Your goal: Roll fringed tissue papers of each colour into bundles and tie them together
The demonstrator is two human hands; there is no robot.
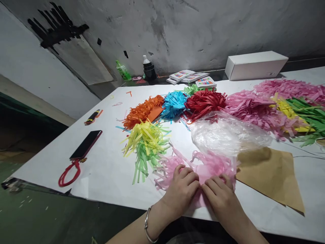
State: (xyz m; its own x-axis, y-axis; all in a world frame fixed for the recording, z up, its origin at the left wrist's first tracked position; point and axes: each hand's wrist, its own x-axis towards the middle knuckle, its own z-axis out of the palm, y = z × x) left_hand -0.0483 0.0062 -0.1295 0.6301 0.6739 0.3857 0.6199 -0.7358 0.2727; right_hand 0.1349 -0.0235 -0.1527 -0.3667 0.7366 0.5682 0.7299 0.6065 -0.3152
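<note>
Left hand (184,184) and right hand (220,191) side by side, fingers bent onto pink fringed paper (215,164); pinching or just pressing, can't tell. Pink paper lies under and just beyond both. Left of it, green fringe (144,160); right, brown paper (271,176); behind, clear plastic (225,132).

The left forearm (138,227) is slanting in from the lower left and the right forearm (245,225) from the lower right, both bare. The left hand (181,187) and right hand (220,194) are resting side by side, backs facing upward, palms hidden. The fingers (191,178) of both are bending at the knuckles and curling downward, and the hands' inner edges are lying very close together between the angled wrists.
</note>
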